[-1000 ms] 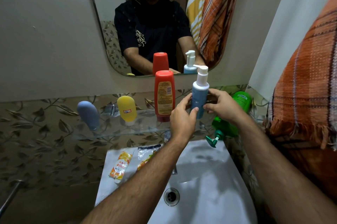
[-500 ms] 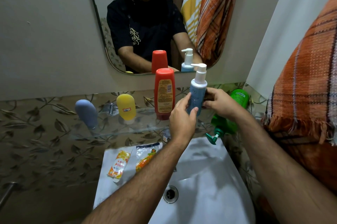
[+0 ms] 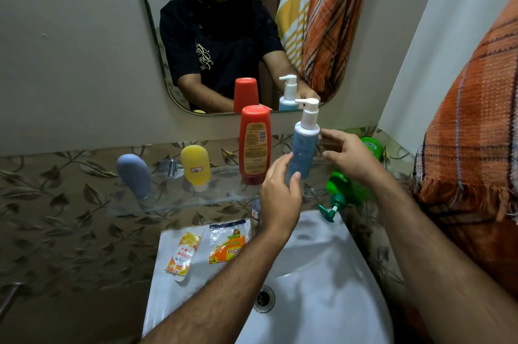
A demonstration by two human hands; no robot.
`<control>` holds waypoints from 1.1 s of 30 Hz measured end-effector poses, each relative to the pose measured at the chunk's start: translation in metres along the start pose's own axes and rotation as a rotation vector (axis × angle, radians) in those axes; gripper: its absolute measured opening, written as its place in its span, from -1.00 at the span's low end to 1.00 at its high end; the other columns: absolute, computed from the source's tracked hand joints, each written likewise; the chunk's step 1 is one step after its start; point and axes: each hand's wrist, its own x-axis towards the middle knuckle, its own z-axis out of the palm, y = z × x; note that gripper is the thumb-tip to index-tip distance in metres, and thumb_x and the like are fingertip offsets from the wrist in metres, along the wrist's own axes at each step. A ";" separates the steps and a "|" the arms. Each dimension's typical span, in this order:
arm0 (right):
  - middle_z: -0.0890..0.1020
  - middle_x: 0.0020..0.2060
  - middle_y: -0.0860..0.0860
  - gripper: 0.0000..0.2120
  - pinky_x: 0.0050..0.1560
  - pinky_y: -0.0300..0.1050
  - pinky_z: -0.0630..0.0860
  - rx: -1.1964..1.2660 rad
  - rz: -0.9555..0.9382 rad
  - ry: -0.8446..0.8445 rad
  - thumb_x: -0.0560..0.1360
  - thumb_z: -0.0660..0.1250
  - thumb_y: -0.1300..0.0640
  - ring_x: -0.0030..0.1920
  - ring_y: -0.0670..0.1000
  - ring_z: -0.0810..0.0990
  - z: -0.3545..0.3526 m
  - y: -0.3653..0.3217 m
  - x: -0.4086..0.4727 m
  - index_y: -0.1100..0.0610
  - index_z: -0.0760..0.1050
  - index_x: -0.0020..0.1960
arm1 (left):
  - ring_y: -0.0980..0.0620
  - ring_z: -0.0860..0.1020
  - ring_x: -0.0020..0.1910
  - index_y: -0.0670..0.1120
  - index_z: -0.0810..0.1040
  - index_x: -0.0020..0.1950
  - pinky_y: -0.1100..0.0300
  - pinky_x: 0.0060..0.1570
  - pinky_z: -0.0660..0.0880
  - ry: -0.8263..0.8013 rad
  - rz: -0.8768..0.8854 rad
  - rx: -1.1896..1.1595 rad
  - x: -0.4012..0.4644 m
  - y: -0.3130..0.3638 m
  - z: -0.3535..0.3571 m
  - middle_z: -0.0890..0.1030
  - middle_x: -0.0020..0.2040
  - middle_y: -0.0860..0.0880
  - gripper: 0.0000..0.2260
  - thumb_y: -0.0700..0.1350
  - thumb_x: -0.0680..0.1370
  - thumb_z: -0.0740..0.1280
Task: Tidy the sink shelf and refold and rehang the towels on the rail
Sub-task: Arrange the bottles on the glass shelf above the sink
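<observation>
Your left hand and right hand flank the blue pump bottle with loosened fingers, grasping nothing. It stands on the glass shelf, the red bottle at nine o'clock; a nudge could topple both.

Blue pump bottle, red bottle, yellow tube, orange plaid towel, leaf-patterned wall

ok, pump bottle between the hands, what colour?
Blue body with a white pump head, upright on the shelf: pump bottle. Head view, the only one.
</observation>
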 end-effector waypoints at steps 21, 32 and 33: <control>0.20 0.54 0.15 -0.19 0.52 0.05 0.03 -0.668 -0.222 -0.038 0.31 0.49 0.38 0.57 0.20 0.09 -0.031 0.086 -0.044 0.16 0.29 0.50 | 0.00 0.58 0.19 0.07 0.56 0.31 0.02 0.03 0.57 -0.510 0.468 0.487 0.022 -0.004 0.018 0.62 0.25 0.10 -0.62 -0.11 0.50 0.43; 0.39 0.36 0.08 -0.32 0.48 -0.15 0.18 -0.233 -0.432 -0.126 0.36 0.42 -0.17 0.42 -0.14 0.31 -0.069 0.073 -0.031 0.09 0.34 0.38 | 0.11 0.59 0.16 -0.07 0.57 0.31 0.25 0.15 0.53 -0.351 0.422 0.034 0.025 0.013 0.026 0.63 0.23 -0.02 -0.51 -0.35 0.41 0.44; 0.43 0.33 0.09 -0.29 0.45 -0.18 0.25 -0.188 -0.442 -0.128 0.34 0.42 -0.25 0.37 -0.23 0.35 -0.072 0.067 -0.029 0.04 0.36 0.38 | 0.13 0.58 0.16 -0.05 0.55 0.33 0.21 0.14 0.55 -0.339 0.398 0.004 0.027 0.017 0.029 0.62 0.24 0.00 -0.53 -0.31 0.44 0.44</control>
